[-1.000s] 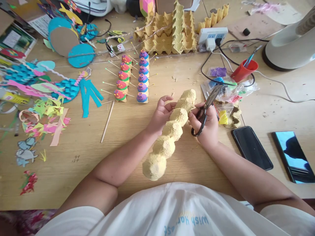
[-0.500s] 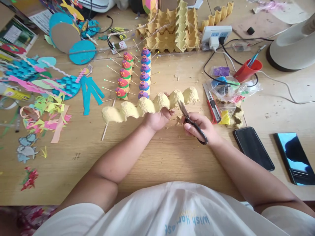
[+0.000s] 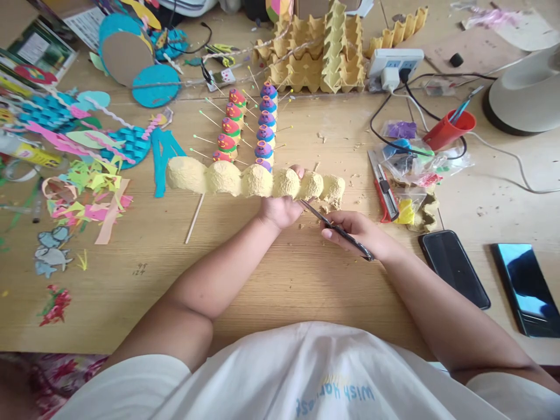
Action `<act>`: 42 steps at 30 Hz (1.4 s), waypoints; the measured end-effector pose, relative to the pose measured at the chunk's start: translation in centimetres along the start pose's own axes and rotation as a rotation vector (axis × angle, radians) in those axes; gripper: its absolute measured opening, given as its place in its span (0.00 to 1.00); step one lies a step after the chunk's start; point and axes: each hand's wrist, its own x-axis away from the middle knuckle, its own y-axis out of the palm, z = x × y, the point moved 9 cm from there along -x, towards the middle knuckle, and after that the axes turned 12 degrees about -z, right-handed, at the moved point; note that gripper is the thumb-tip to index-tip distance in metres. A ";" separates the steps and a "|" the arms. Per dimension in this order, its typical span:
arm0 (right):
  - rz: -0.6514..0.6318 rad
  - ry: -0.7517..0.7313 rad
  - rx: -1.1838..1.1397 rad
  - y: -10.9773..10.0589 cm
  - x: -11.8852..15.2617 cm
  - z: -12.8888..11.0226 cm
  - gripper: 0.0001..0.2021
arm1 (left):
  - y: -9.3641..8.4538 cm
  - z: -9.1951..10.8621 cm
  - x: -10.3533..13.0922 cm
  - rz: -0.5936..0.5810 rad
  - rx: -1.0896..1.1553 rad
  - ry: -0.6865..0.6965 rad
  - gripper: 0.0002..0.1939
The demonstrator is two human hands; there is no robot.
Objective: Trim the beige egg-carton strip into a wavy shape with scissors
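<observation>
A long yellow egg-carton strip (image 3: 257, 180) with several rounded bumps lies across the view, held from beneath by my left hand (image 3: 282, 211). My fingers wrap its near edge around the middle, and a fingertip shows beyond the far edge. Black-handled scissors (image 3: 345, 234) are in my right hand (image 3: 354, 230), their blades pointing up and left, with the tips at the strip's lower edge beside my left hand. Past the strip stand a red and green bumpy row (image 3: 230, 125) and a purple and blue row (image 3: 266, 119), both with faces and thin pins.
Egg cartons (image 3: 295, 73) and a power strip (image 3: 396, 61) sit at the back. Rightward are a red cup (image 3: 448, 129), a red cutter (image 3: 384, 192) and two phones (image 3: 455, 268). Paper scraps (image 3: 94, 189) lie left, a thin stick (image 3: 195, 219) nearer the middle.
The strip has turned so its left end is farther up and its right end lower, its bumps facing me more. The scissor tips have shifted left and down along it.
</observation>
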 end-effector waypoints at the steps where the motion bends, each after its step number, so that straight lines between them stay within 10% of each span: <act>1: -0.013 0.006 0.009 0.0 0.0 0.0 0.31 | 0.0 0.0 0.0 0.000 -0.007 -0.004 0.16; 17: -0.013 0.048 -0.004 0.0 0.3 -0.6 0.32 | 0.9 -0.3 -0.1 -0.073 -0.143 -0.044 0.12; 42: 0.030 -0.014 -0.022 -0.1 -0.6 0.3 0.29 | -0.4 -0.4 0.4 0.150 -0.074 -0.043 0.17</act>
